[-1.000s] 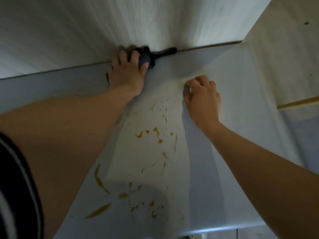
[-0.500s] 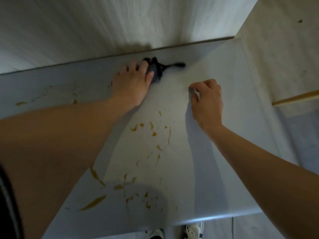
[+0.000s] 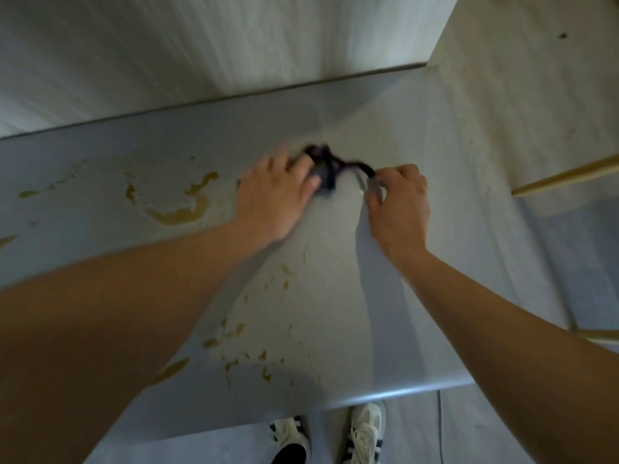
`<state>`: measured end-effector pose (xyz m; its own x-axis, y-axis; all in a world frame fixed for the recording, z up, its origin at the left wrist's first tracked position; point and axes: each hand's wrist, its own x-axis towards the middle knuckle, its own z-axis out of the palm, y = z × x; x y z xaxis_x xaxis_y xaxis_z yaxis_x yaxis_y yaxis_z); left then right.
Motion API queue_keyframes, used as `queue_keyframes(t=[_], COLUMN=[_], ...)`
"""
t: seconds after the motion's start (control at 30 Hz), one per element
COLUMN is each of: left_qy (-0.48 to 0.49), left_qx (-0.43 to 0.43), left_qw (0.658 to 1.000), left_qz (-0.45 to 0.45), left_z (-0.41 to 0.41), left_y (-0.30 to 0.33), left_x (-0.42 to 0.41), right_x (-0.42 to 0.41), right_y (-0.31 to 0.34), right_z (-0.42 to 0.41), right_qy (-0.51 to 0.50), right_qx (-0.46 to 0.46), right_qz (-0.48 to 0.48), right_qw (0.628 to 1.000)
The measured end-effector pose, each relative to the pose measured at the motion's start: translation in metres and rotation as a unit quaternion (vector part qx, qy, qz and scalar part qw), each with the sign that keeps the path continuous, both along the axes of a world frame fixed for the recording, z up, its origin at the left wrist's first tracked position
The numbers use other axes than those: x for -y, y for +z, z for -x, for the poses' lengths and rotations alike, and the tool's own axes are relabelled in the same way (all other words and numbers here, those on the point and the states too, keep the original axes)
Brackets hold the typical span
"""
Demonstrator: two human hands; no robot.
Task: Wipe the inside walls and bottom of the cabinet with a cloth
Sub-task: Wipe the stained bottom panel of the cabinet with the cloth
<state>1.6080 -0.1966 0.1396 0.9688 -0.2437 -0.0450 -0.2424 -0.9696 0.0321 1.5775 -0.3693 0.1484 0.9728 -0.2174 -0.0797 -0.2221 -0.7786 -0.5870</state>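
**On the cabinet bottom, much still to wipe**

Midway back on the cabinet bottom (image 3: 418,249), a dark cloth (image 3: 326,169) lies bunched between the two hands, short of the back wall (image 3: 201,55). The left hand (image 3: 276,195) presses flat on one end, fingers spread over it. The right hand (image 3: 398,199) pinches the other end, a thin twisted tail, between thumb and fingertips, so the grip looks set to straighten or refold the cloth, not to scrub.

By my reading the job is at an early stage. A large yellow-brown smear (image 3: 181,209) lies just left of the left hand, and smaller spots (image 3: 241,333) run toward the front edge. The right side wall (image 3: 536,105) shows one small dark mark. Nothing is stored inside apart from the cloth. Below the front edge, shoes (image 3: 365,430) stand on the floor.
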Motion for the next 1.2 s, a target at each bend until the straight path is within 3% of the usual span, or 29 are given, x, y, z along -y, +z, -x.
queue_keyframes(t=[0.1,0.17,0.23,0.33,0.47,0.6,0.7,0.8,0.93,1.03,1.2], left_qy=[0.191,0.246,0.198,0.042,-0.077,0.061,0.127,0.121,0.045,-0.011,0.164], left_qx=[-0.04,-0.058,-0.062,-0.039,-0.029,-0.05,-0.053,-0.045,-0.035,-0.043,-0.049], left_qw=[0.98,0.967,0.978,0.998,0.997,0.997,0.991,0.992,0.998,0.999,0.985], left_qz=[0.026,0.033,0.032,0.04,0.014,0.006,-0.003,-0.01,0.02,0.012,-0.004], left_z=[-0.027,-0.027,-0.015,0.001,-0.009,-0.021,-0.006,0.03,0.095,0.087,0.049], left_y=[0.003,0.004,0.004,0.005,0.007,0.007,0.004,0.005,0.011,0.008,0.002], left_x=[0.016,0.036,0.065,0.097,0.064,0.007,0.012,0.032,0.05,0.033,0.001], right_x=[0.004,0.008,0.012,0.016,0.023,0.013,0.007,0.004,0.002,0.0,0.001], right_y=[-0.002,-0.003,-0.003,-0.001,0.0,0.001,0.001,0.002,0.005,0.005,-0.003], right_z=[0.004,0.008,0.012,0.016,0.021,0.025,0.031,0.04,0.049,0.053,0.06], right_qy=[-0.004,-0.012,-0.025,-0.072,-0.063,-0.045,-0.019,0.009,0.015,0.025,0.033], right_qx=[0.014,0.018,0.014,-0.006,-0.023,-0.011,-0.005,-0.004,-0.016,-0.021,0.014], right_qz=[-0.016,-0.024,-0.023,-0.034,-0.012,-0.017,-0.017,-0.01,-0.004,0.008,0.01], right_qw=[1.0,0.999,0.999,0.997,0.998,0.999,1.0,1.0,1.0,0.999,0.999])
